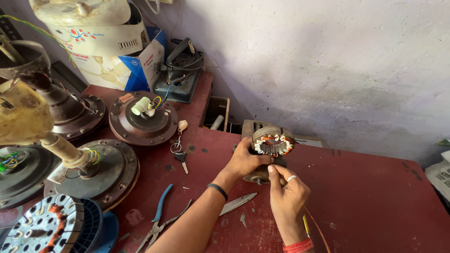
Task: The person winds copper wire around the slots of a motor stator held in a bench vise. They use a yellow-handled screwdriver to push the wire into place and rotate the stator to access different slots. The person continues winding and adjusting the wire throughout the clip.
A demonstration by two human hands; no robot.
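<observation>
The stator core (pixel 273 143), a ring of steel laminations with copper windings in its slots, sits mounted on a small machine (pixel 262 174) at the far centre of the red tabletop (pixel 365 197), close to the grey wall (pixel 328 61). The left hand (pixel 244 160) rests against the near-left side of the stator, its grip closed lightly on the rim. The right hand (pixel 286 194), wearing a ring, lies just near of the stator; its grip is narrow, thumb and fingers pinched together at the machine's base. Whether they pinch wire I cannot tell. A thin copper wire (pixel 318 227) trails past the right wrist toward the near edge.

On the near tabletop, left of the arms, lie blue-handled pliers (pixel 159 220) and a scissor blade (pixel 238 203). A key on a ring (pixel 179 151) lies farther left. Several brown ceiling fan motor housings (pixel 143 117) occupy the left side, with a cardboard box (pixel 136 65) beyond them.
</observation>
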